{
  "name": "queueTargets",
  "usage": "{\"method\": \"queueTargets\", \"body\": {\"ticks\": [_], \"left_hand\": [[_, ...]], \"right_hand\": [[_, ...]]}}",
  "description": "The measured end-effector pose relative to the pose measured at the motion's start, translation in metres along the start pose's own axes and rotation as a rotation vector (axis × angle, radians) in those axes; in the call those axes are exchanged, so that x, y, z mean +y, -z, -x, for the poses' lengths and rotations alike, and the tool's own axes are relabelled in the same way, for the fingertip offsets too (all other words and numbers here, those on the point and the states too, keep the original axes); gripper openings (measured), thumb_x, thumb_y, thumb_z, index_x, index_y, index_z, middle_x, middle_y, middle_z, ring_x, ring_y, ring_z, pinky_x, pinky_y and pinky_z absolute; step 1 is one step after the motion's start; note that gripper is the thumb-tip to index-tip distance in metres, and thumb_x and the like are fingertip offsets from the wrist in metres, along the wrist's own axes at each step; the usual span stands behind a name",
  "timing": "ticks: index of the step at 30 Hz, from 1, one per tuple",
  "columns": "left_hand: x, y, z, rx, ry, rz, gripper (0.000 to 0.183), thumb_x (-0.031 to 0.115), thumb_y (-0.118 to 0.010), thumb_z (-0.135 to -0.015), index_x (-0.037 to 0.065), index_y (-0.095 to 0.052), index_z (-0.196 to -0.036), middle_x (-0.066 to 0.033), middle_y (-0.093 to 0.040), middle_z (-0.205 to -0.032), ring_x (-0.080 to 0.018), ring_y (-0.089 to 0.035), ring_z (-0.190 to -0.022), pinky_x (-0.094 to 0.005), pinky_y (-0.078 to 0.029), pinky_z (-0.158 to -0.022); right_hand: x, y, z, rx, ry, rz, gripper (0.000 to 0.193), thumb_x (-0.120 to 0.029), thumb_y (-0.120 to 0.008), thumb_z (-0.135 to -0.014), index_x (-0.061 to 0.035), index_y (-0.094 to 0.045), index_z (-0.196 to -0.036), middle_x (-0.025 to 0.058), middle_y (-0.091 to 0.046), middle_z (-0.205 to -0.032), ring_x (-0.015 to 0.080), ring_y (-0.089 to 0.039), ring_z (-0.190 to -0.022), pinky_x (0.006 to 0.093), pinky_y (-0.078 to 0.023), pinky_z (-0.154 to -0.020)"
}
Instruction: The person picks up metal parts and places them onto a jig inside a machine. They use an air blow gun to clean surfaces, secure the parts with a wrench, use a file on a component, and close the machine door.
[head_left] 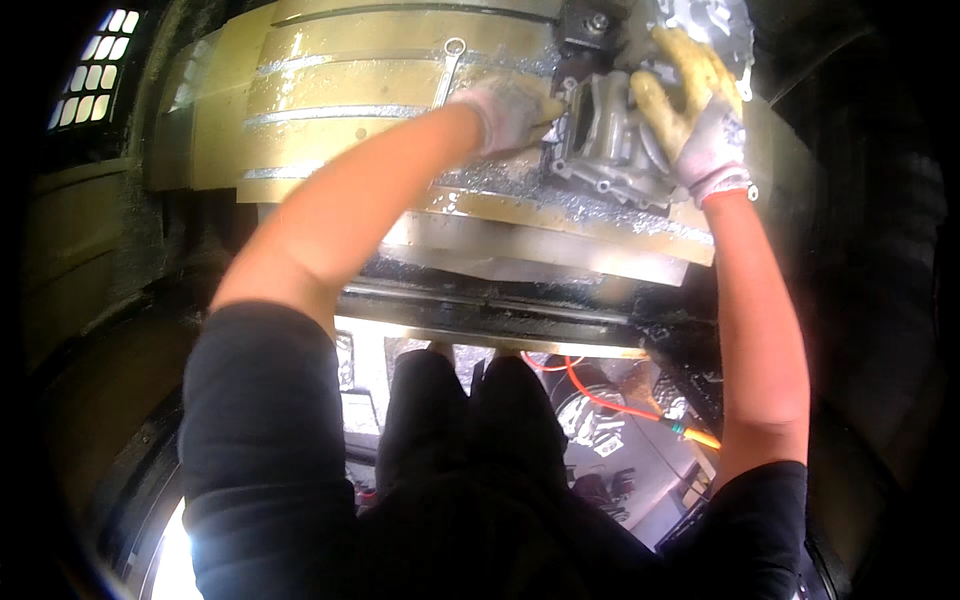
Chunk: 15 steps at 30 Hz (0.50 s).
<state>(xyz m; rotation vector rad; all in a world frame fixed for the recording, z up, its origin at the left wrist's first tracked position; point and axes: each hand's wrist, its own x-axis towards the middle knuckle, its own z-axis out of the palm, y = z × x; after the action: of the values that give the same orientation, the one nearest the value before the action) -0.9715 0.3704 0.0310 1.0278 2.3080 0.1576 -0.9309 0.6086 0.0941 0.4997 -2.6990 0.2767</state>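
A grey cast-metal part [610, 140] with ribs and bolt holes sits at the far right of a slotted machine table [340, 90] that is wet and strewn with metal chips. My right hand [695, 110], in a white glove with yellow palm coating, grips the top right of the part. My left hand [510, 110], gloved the same way, presses against the part's left side. A second metal casting or fixture [700, 25] stands just behind the part.
A wrench [448, 70] lies on the table left of my left hand. An orange air hose [610, 400] with a nozzle runs over the floor below the table's front edge. Dark machine enclosure walls surround the table. A lit window [95, 65] is upper left.
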Motion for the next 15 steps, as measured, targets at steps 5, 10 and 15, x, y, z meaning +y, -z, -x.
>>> {"method": "queueTargets", "body": {"ticks": [5, 10, 15], "left_hand": [[-0.027, -0.022, -0.009, 0.063, -0.031, -0.06, 0.043, 0.044, -0.048, -0.104, 0.017, -0.058, -0.136, -0.0155, -0.069, -0.119, -0.0322, -0.067, -0.11, -0.0448, -0.051, -0.102], [-0.032, -0.019, 0.041, -0.047, 0.727, -0.009, 0.063, 0.059, -0.057, -0.098, 0.006, -0.065, -0.131, -0.0186, -0.07, -0.12, -0.0248, -0.069, -0.106, -0.0376, -0.058, -0.087], [-0.064, -0.099, 0.027, 0.007, 0.969, 0.393, 0.042, 0.035, -0.062, -0.091, 0.004, -0.075, -0.115, -0.0213, -0.074, -0.113, -0.0278, -0.072, -0.108, -0.039, -0.055, -0.092]], "right_hand": [[-0.037, 0.019, -0.008, 0.057, -0.017, -0.154, 0.049, -0.029, -0.072, -0.087, -0.0077, -0.063, -0.13, 0.0148, -0.068, -0.115, 0.0352, -0.063, -0.106, 0.0452, -0.048, -0.093], [-0.024, 0.031, 0.002, 0.12, -0.088, -0.146, 0.047, -0.024, -0.076, -0.081, -0.002, -0.065, -0.122, 0.0191, -0.068, -0.111, 0.0391, -0.064, -0.104, 0.047, -0.052, -0.09], [-0.003, 0.008, 0.006, 0.12, -0.078, 0.03, 0.055, -0.044, -0.067, -0.091, -0.0149, -0.059, -0.138, 0.0123, -0.059, -0.143, 0.0351, -0.049, -0.139, 0.0501, -0.032, -0.118]]}}
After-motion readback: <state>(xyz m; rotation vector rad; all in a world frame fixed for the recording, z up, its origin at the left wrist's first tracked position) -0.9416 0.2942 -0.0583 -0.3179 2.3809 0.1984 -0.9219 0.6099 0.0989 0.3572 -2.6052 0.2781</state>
